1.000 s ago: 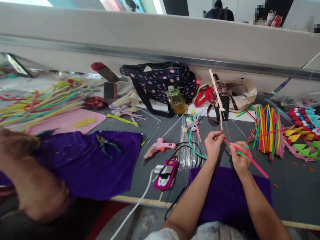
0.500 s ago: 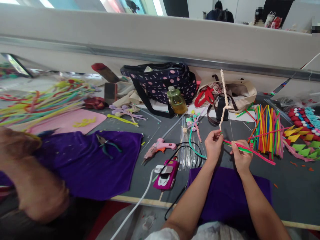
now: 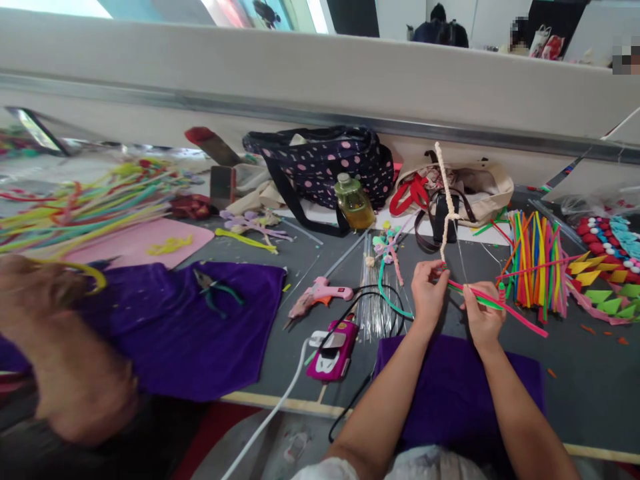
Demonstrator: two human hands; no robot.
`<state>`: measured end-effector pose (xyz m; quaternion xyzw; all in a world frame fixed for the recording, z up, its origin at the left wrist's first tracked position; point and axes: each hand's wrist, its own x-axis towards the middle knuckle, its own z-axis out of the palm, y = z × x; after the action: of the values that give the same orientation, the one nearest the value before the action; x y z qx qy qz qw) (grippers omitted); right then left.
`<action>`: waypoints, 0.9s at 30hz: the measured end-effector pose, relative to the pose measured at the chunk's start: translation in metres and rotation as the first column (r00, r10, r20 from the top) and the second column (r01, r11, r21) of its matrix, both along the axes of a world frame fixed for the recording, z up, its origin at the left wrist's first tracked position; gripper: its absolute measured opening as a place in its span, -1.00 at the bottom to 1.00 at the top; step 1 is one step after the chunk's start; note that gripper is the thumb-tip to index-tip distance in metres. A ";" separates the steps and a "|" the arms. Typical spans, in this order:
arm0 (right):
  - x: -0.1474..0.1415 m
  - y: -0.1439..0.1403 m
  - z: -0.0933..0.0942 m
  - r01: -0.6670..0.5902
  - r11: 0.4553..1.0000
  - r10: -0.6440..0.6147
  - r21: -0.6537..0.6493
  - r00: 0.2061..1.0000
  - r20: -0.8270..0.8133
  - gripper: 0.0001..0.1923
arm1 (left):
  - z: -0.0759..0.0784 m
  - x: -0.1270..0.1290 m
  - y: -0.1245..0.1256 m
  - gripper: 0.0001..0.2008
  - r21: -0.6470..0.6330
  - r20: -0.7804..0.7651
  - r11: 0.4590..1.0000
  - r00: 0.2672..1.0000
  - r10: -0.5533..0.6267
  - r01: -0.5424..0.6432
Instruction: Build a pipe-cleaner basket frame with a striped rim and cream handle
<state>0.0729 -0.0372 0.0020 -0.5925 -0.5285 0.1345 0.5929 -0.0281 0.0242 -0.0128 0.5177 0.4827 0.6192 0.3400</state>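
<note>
My left hand (image 3: 429,288) pinches the lower end of a cream wrapped stem (image 3: 448,190), which stands up with its tip leaning left and a small side branch. From that hand, pink and green pipe cleaners (image 3: 525,321) run across to my right hand (image 3: 484,310), whose fingers are closed on them. A thin wire (image 3: 462,257) slants down from the branch to the right hand. Below my wrists lies a folded purple cloth (image 3: 450,393). What sits inside my left fingertips is mostly hidden.
Left of my arms lie a pink glue gun (image 3: 320,295), a magenta pouch (image 3: 334,350) with cables, and clear sticks (image 3: 373,310). Colourful pipe cleaners (image 3: 537,267) are bundled at right. A bottle (image 3: 354,203) stands behind. A co-worker's hand (image 3: 37,293) works at far left near pliers (image 3: 215,290).
The cream stem's tip has tilted a little to the left, and my left hand has shifted slightly right. The co-worker's hand has moved, showing a yellow loop.
</note>
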 end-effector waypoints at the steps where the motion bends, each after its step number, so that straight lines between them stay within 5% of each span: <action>1: 0.000 0.000 -0.001 0.000 1.000 0.000 0.005 1.000 -0.002 -0.80 | -0.001 0.000 0.000 -0.81 -0.001 0.005 1.000 1.000 -0.002 0.002; 10: 0.001 -0.001 -0.005 -0.002 0.996 -0.013 0.089 0.985 0.174 -0.87 | -0.007 0.004 0.001 -0.67 -0.100 0.180 0.994 0.983 -0.033 0.051; 16: 0.001 -0.001 -0.008 -0.019 0.996 0.003 0.085 0.983 0.185 -0.90 | -0.003 0.003 0.005 -0.61 -0.198 0.459 0.971 0.888 -0.026 0.131; 27: 0.002 0.002 -0.005 0.011 0.999 -0.012 0.050 1.000 0.011 -0.84 | -0.002 -0.010 0.009 -0.49 -0.355 0.753 0.807 0.655 -0.053 0.473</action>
<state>0.0747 -0.0351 -0.0032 -0.5814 -0.5316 0.1145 0.6051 -0.0379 0.0336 -0.0149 0.1909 0.3776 0.5551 0.7162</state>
